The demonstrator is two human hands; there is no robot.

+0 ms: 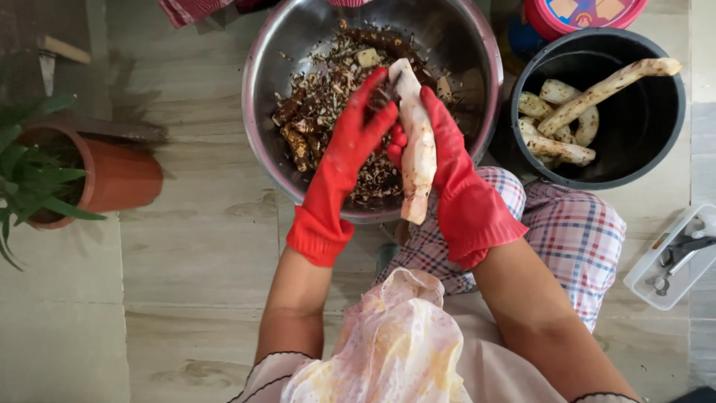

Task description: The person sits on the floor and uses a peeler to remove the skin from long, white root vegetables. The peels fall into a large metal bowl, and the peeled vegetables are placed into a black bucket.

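Crumpled across my lap at the bottom centre, a pale yellow-stained cloth (395, 343) lies nearest the lens. Above it, mid-frame, my right hand (462, 186) in its red rubber glove is wrapped closed round a long, half-peeled cassava root (418, 145), held upright over the steel bowl (261, 67) of brown peelings (321, 112). My left hand (347, 160), fingers curled, works a small dark tool at the root's top; I cannot tell what kind. A wet root could slide from my grip, I think, or the tool skid toward my thumb. Peeled roots (559, 145) sit in the black bucket (664, 142), upper right.
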